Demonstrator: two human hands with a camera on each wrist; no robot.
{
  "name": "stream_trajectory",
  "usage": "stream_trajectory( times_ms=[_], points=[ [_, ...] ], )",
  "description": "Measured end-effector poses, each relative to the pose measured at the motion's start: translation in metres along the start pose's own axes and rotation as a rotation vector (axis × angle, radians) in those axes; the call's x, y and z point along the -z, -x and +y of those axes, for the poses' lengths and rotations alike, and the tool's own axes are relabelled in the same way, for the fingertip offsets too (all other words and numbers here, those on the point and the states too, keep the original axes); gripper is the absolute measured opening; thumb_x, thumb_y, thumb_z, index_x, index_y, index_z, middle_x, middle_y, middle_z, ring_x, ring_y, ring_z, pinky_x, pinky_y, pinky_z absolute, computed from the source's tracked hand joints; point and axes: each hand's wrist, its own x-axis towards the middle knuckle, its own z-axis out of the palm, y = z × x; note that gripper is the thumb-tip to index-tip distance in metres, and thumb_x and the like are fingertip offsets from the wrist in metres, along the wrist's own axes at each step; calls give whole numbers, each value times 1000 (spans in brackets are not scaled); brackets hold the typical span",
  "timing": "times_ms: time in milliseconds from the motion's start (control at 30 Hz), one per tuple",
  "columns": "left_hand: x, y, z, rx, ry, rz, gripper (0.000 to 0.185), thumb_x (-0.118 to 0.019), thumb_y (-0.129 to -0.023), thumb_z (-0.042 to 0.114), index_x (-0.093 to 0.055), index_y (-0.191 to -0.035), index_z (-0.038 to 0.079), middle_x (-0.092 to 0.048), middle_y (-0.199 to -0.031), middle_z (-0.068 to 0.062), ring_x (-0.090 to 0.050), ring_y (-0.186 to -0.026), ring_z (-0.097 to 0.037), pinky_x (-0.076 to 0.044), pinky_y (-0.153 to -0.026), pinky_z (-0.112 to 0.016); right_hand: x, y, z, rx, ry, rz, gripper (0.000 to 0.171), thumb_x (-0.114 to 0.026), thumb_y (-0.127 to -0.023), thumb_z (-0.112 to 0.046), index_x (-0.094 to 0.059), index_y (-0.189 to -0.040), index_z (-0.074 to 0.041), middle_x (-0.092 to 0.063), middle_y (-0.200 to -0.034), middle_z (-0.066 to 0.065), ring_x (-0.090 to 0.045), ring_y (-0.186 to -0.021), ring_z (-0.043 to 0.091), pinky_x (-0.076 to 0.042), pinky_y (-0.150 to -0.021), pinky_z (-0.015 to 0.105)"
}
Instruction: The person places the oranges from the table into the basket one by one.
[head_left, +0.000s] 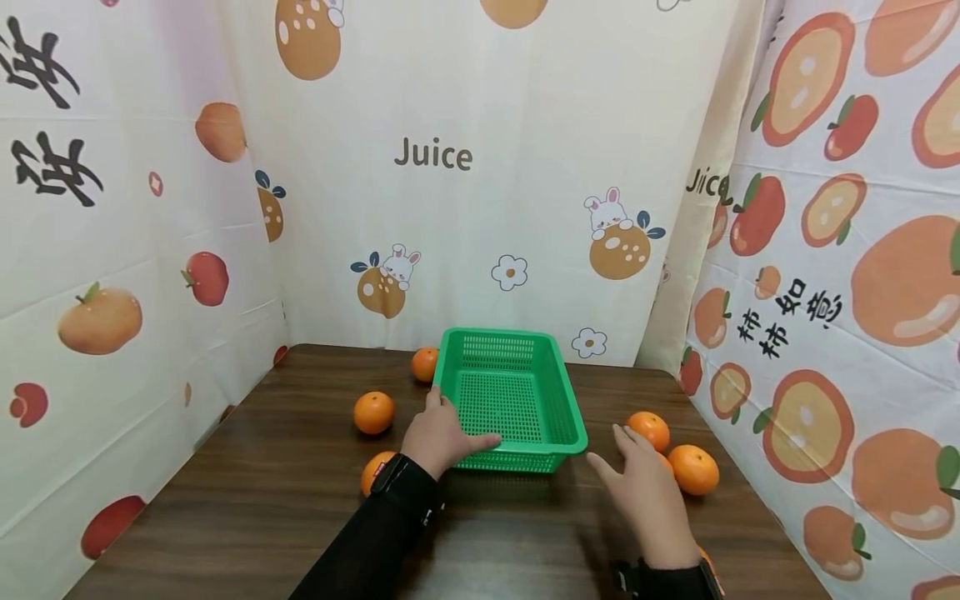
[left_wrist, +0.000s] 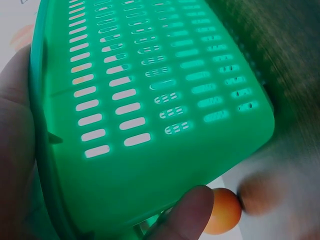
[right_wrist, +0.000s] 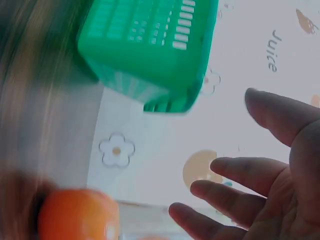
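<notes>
Left hand (head_left: 442, 437) clamps the basket (head_left: 510, 396) rim near the worktop's (head_left: 262, 500) middle; right hand (head_left: 648, 492) spread, holding nothing. Risk: one-handed hold probably lets the basket tip, or right hand knocks the oranges (head_left: 693, 468) off the right edge.

Green slotted basket (head_left: 517, 392) upright, empty, mid-table, oranges (head_left: 373, 412) around.

The word "Juice" (head_left: 433, 155) stands in brown letters on the cloth backdrop, far beyond the left hand (head_left: 442, 435). A second "Juice" (head_left: 708, 182), partly cut off by a fold, stands on the cloth beyond the right hand (head_left: 645, 487). The right wrist view shows "Juice" (right_wrist: 273, 51) turned sideways above that hand's fingers. Black Chinese characters (head_left: 787, 321) stand on the cloth to the right of the right hand, and larger ones (head_left: 47, 125) on the cloth far left of the left hand.
</notes>
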Motion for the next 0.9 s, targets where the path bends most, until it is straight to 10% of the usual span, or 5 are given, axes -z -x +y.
stream_trajectory(
  times_ms=[433,900],
  points=[
    [0,1,-3,0,-19,-7,124,-73,-74,88,-56,-148,-9,-27,-173,-24,-72,-92,-34,-60,-72,-41,23,18,45,-186,106,-93,93,-56,-100,-70,-42,-161,-1,-40,-158,37,-45,-133,66,-46,-93,79],
    [3,-1,1,-6,-9,-31,110,-71,-74,89,-71,-128,-6,-25,-175,-23,-64,-70,-25,-51,-58,-33,10,30,79,-229,55,-263,102,-48,-102,-73,-34,-160,9,-31,-151,50,-41,-128,76,-42,-99,79]
  ],
)
